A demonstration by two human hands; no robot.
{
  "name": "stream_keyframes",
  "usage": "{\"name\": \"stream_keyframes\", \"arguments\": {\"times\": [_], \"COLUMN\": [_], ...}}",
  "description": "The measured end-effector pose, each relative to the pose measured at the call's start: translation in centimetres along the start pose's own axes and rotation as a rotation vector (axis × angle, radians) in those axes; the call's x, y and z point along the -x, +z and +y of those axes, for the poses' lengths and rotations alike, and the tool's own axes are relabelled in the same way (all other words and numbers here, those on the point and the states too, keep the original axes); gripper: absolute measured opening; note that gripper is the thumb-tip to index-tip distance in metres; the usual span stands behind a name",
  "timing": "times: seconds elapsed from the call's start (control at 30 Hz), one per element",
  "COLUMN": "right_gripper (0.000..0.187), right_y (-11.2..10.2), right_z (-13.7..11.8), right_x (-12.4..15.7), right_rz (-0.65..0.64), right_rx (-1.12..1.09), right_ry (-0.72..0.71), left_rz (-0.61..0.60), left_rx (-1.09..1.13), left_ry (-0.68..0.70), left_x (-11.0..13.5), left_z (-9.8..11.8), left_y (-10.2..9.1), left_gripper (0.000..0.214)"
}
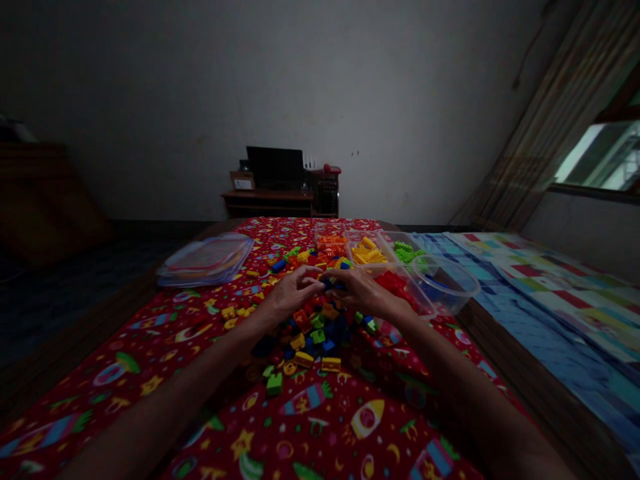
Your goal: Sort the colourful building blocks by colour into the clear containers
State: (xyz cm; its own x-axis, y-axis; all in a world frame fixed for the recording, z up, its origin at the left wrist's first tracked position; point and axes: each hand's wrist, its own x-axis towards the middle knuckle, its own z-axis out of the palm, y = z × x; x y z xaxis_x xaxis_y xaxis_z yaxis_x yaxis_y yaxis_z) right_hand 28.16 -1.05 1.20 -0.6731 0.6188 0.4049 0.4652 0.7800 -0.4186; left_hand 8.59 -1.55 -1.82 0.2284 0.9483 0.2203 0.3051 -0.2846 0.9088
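Observation:
Both hands are over a loose pile of coloured toy building bricks [318,337] in blue, green, yellow, red and orange. My left hand [296,291] is curved, with a gap between thumb and fingers, and nothing shows inside it. Its fingertips come close to a dark blue brick [329,284]; touch cannot be made out. My right hand [361,291] is bent with closed fingers around the blue brick, partly hiding it. Right behind the hands, clear plastic boxes hold sorted bricks: orange bricks [332,245], yellow bricks [367,252], green bricks [406,253] and red bricks [395,285].
A round clear tub [457,291] with blue bricks stands at the right edge of the boxes. Stacked plastic lids [207,259] lie on the left of the red patterned tablecloth [320,427]. A bed [540,293] adjoins the right side; a desk with a monitor [276,167] stands behind.

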Motion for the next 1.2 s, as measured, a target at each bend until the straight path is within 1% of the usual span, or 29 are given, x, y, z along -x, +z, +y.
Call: {"name": "stream_keyframes", "arguments": {"times": [0.1,0.2,0.27,0.33,0.4,0.43,0.5,0.53,0.6,0.63,0.7,0.8,0.87,0.97,1.07,1.13,1.2], "right_gripper": [0.032,0.028,0.027,0.028,0.03,0.03,0.031,0.031,0.035,0.037,0.037,0.035,0.033,0.031,0.03,0.026,0.024], "right_y": [-1.6,-4.4,-6.6,-8.6,-10.4,-11.2,-12.2,-12.6,-12.9,-12.9,-12.5,-11.3,-10.1,-8.0,-5.5,-3.7,-2.0], "right_z": [0.9,2.7,4.1,5.7,7.1,7.8,8.8,9.2,9.7,9.7,9.5,8.2,6.7,4.2,2.1,1.4,1.1], "right_x": [0.3,0.9,1.6,2.8,4.4,5.2,6.9,7.5,8.3,8.2,7.6,5.5,4.1,2.7,1.8,1.4,0.9], "right_rz": [0.064,0.212,0.3,0.363,0.415,0.42,0.384,0.347,0.273,0.257,0.281,0.355,0.327,0.196,0.043,-0.057,-0.139], "right_rx": [0.078,0.237,0.363,0.491,0.611,0.654,0.699,0.703,0.693,0.691,0.699,0.687,0.623,0.499,0.396,0.365,0.356], "right_ry": [0.062,0.144,0.24,0.363,0.484,0.552,0.673,0.721,0.777,0.781,0.752,0.638,0.557,0.43,0.294,0.238,0.187], "left_rz": [0.004,0.036,0.037,-0.006,-0.094,-0.148,-0.254,-0.301,-0.368,-0.386,-0.386,-0.333,-0.309,-0.3,-0.293,-0.286,-0.272], "left_rx": [-0.117,-0.34,-0.479,-0.566,-0.635,-0.674,-0.76,-0.803,-0.875,-0.903,-0.949,-0.987,-0.985,-0.939,-0.857,-0.799,-0.75], "left_ry": [0.091,0.188,0.276,0.406,0.556,0.626,0.73,0.76,0.772,0.759,0.711,0.656,0.638,0.606,0.565,0.522,0.462], "left_x": [0.3,0.6,0.8,1.2,1.7,2.0,2.7,3.0,3.5,3.7,3.7,3.1,2.7,2.1,1.7,1.4,1.1], "left_z": [0.1,0.5,0.8,1.0,1.3,1.5,1.7,1.8,1.7,1.6,1.3,0.8,0.5,0.1,-0.1,-0.1,0.0], "left_y": [-0.1,-0.2,-0.1,0.5,1.3,1.7,2.7,3.1,3.8,3.9,3.9,3.3,2.6,1.4,0.3,-0.3,-0.8], "left_gripper": [0.043,0.034,0.03,0.027,0.026,0.026,0.029,0.031,0.035,0.035,0.03,0.023,0.019,0.017,0.022,0.025,0.027]}}
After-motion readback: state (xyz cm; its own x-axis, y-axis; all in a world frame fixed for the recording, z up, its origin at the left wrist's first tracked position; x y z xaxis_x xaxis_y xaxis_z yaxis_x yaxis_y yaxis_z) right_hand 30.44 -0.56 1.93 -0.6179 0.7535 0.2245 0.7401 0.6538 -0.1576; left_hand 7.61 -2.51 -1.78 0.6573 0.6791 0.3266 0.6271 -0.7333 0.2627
